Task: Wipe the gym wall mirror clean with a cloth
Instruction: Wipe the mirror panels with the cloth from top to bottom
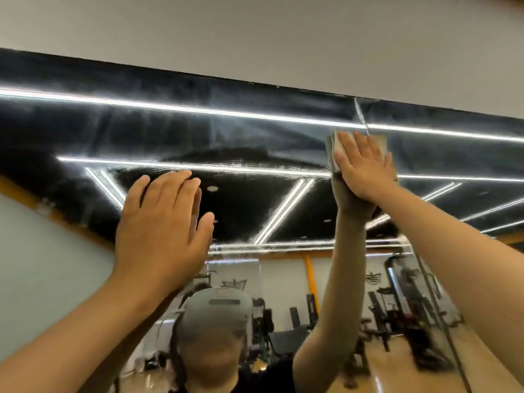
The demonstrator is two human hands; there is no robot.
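Low in the view, the left forearm [85,336] and right forearm [467,265] reach up and away toward the mirror [170,131], which fills the middle of the view. Its top edge runs as a long slanted line under the pale wall [283,38].

The right hand [364,165] is the higher one. It presses a folded cloth [329,150] flat to the glass, fingers [360,146] straight and close together, not curled round it. The cloth shows past the hand on both sides and sits just below the top edge, right at the seam [360,113] between two mirror panels. The left hand [161,222] rests lower and well to the left, fingers straight with nothing under them. It looks like a brace for the reach.

The cloth is what matters for the next move. The glass beside it looks hazy and streaked in a band along the top, mostly to the left, while a patch lower down looks clearer. A pass would probably follow that band along the edge — little room is left above, plenty to either side and below. The left hand lies below that path.
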